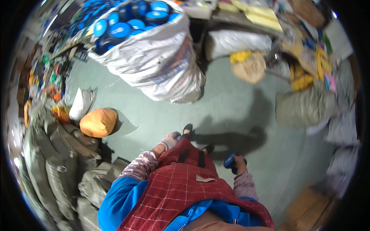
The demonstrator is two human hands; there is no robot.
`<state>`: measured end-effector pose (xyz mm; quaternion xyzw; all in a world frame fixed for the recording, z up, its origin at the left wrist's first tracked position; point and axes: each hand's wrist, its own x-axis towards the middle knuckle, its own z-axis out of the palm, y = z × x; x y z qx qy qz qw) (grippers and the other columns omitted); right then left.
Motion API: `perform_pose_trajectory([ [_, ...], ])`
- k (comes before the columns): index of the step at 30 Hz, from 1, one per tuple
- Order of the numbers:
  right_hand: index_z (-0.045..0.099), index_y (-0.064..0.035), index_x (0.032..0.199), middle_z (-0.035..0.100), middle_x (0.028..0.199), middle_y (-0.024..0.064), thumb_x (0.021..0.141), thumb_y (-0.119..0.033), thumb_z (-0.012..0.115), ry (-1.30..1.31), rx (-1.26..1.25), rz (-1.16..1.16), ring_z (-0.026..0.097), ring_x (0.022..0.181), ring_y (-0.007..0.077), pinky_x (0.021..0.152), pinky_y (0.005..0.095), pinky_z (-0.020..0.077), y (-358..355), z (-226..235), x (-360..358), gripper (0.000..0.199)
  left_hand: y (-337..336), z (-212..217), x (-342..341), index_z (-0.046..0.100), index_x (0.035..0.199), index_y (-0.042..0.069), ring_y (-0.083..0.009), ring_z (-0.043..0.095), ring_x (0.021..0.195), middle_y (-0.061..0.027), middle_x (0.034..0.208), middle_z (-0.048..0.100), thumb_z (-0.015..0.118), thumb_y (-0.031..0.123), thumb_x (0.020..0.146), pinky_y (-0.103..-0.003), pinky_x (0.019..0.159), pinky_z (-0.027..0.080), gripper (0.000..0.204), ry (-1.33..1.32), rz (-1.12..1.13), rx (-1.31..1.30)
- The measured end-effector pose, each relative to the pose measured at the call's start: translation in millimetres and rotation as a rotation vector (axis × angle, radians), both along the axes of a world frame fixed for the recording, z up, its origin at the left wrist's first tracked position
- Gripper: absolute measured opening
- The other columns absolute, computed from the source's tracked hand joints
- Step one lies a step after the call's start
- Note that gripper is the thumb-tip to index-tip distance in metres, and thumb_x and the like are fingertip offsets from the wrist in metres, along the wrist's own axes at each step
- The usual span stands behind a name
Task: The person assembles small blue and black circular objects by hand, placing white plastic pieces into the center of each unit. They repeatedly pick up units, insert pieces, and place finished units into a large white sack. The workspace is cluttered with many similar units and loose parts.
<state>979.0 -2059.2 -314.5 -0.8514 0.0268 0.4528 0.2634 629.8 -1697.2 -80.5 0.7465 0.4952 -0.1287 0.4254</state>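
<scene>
My right hand (241, 164) is closed round a small dumbbell (230, 160) with round blue ends and black sides, held low beside my right hip, above the floor. My left hand (169, 141), in a whitish glove with darker fingers, hangs at the left edge of my red checked apron (181, 179). How its fingers are bent is too unclear to make out, and nothing shows in it. Ahead stands a big white woven sack (154, 63), open at the top and filled with several similar blue-and-black pieces (120, 29).
Left of me lie an orange bag (99, 122), a white bag (81, 104) and stacked grey-green sacks (61, 169). Another full sack (304, 106) and a beige bag (248, 67) are at the right. A cardboard box (308, 206) sits near the lower right.
</scene>
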Motion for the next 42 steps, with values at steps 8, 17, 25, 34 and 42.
perform_pose_trajectory([
  [8,0.057,0.0033,0.119,0.065,0.109,0.0255,0.077,-0.024,0.074,-0.444,0.711,0.618,0.063,0.101,0.0383,0.09,0.0443,0.0483,354.8,312.2,29.3,0.053,82.0,94.2,-35.7,0.047,0.138,0.011,-0.0375,0.062,0.11,-0.0195,0.118,0.066,0.061,0.029,0.094,-0.043,0.095,0.049,0.05,-0.336,0.117,0.24],
  [17,0.06,-0.0052,0.113,0.059,0.114,0.0154,0.079,0.004,0.064,-1.291,1.364,0.906,0.058,0.112,0.0321,0.096,0.0375,0.0445,595.9,612.3,-33.3,0.035,335.7,289.9,-35.2,0.05,0.132,0.006,-0.0292,0.053,0.121,-0.0145,0.127,0.056,0.073,0.022,0.079,-0.048,0.103,0.039,0.06,-0.257,-0.099,1.366],
  [25,0.059,-0.0042,0.114,0.057,0.118,0.0178,0.074,0.01,0.049,-1.172,1.521,1.16,0.055,0.115,0.0367,0.101,0.04,0.0425,753.2,624.0,-91.0,0.044,381.9,264.9,-68.2,0.058,0.086,0.016,-0.02,0.058,0.076,-0.0023,0.078,0.056,0.061,0.02,0.083,-0.035,0.071,0.044,0.006,-0.197,-0.455,1.221],
  [34,0.063,-0.0091,0.116,0.064,0.117,0.0125,0.087,-0.02,0.07,-1.188,1.372,1.78,0.065,0.099,0.0327,0.087,0.0397,0.0504,829.8,522.3,-99.9,0.032,390.9,283.8,-97.9,0.064,0.108,0.012,-0.024,0.063,0.088,-0.0048,0.088,0.062,0.062,0.022,0.084,-0.043,0.1,0.045,0.027,-0.215,-0.478,1.1],
  [42,0.066,-0.0059,0.103,0.068,0.106,0.013,0.084,-0.02,0.07,-0.685,1.02,1.807,0.061,0.099,0.0321,0.093,0.0459,0.0427,754.7,492.6,-96.3,0.024,490.9,283.6,-219.1,0.057,0.126,0.014,-0.0255,0.049,0.129,-0.0069,0.128,0.057,0.078,0.033,0.073,-0.045,0.114,0.033,0.06,0.178,-0.318,1.083],
])
